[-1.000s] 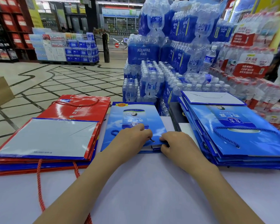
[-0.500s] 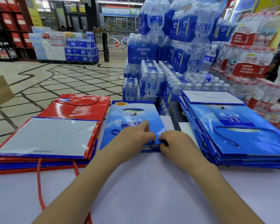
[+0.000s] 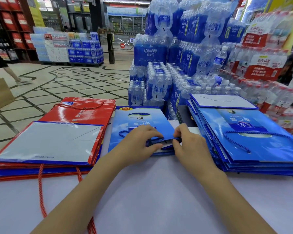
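here both the left hand (image 3: 139, 141) and right hand (image 3: 189, 142) pinch the blue bag (image 3: 142, 122) at its near edge.

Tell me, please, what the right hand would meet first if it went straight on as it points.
Most likely the left hand: the right hand points leftward along the lifted edge of the blue bag, which both pinch, and the left fingertips lie just ahead.

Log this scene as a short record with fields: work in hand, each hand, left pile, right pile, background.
Work: parting the near edge of a flat blue bag on the table
Left hand: pinches the bag's edge
Right hand: pinches the same edge
Left pile: red and blue bags, lying flat
Right pile: stacked blue bags, lying flat
Behind: bottled-water packs
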The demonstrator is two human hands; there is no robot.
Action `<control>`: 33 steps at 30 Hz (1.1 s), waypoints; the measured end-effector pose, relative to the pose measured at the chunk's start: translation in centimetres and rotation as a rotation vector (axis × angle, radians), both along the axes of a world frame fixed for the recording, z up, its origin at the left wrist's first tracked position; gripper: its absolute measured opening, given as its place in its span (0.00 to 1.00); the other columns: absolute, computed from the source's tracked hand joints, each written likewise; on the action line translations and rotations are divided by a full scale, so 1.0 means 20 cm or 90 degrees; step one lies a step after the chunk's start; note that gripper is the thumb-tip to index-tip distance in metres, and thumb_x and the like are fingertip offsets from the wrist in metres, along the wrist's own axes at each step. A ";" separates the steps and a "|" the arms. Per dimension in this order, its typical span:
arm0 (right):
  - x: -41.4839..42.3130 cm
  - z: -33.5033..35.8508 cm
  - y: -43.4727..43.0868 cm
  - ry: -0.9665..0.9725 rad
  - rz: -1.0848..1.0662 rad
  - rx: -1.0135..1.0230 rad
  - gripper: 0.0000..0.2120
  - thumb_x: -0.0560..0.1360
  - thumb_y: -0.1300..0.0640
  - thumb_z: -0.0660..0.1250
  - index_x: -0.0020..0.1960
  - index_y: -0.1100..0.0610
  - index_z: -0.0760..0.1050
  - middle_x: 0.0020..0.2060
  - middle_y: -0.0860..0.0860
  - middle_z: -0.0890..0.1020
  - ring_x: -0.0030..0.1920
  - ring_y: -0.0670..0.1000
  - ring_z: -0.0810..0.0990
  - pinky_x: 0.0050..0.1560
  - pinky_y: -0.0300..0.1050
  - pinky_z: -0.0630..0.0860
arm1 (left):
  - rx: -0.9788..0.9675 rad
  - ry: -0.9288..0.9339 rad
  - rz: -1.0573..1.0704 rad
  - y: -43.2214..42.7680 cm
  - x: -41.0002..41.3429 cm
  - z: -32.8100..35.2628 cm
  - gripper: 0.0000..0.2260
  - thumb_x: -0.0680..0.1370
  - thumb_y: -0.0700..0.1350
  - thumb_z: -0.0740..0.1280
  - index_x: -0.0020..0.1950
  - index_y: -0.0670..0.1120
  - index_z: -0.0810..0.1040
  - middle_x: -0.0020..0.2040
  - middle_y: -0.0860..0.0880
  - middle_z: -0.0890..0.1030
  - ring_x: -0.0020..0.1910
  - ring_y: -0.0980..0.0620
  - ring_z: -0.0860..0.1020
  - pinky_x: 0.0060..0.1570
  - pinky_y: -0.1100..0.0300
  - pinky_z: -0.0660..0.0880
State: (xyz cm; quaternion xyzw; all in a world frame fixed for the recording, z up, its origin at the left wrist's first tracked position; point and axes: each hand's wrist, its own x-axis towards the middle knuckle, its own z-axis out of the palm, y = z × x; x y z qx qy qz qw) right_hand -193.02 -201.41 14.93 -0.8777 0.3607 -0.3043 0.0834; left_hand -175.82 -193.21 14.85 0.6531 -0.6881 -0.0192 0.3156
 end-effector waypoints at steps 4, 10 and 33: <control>0.00 0.00 0.00 -0.020 -0.029 -0.025 0.09 0.74 0.58 0.69 0.43 0.52 0.68 0.37 0.49 0.79 0.38 0.56 0.75 0.40 0.51 0.73 | 0.003 -0.057 -0.008 0.00 -0.01 -0.02 0.12 0.81 0.42 0.63 0.64 0.46 0.78 0.57 0.49 0.79 0.56 0.49 0.72 0.58 0.53 0.70; 0.05 -0.04 0.02 -0.001 -0.023 -0.134 0.07 0.70 0.51 0.75 0.36 0.52 0.83 0.30 0.49 0.74 0.32 0.54 0.75 0.32 0.43 0.67 | -0.014 -0.084 0.005 -0.03 0.01 -0.05 0.13 0.81 0.38 0.60 0.62 0.44 0.79 0.55 0.47 0.80 0.53 0.46 0.73 0.52 0.47 0.73; 0.07 -0.09 0.03 0.067 0.097 -0.144 0.09 0.71 0.57 0.63 0.33 0.56 0.74 0.30 0.52 0.76 0.29 0.58 0.74 0.30 0.48 0.72 | 0.102 -0.061 0.140 -0.03 -0.02 -0.04 0.13 0.82 0.43 0.56 0.61 0.47 0.77 0.53 0.46 0.82 0.53 0.44 0.77 0.51 0.52 0.72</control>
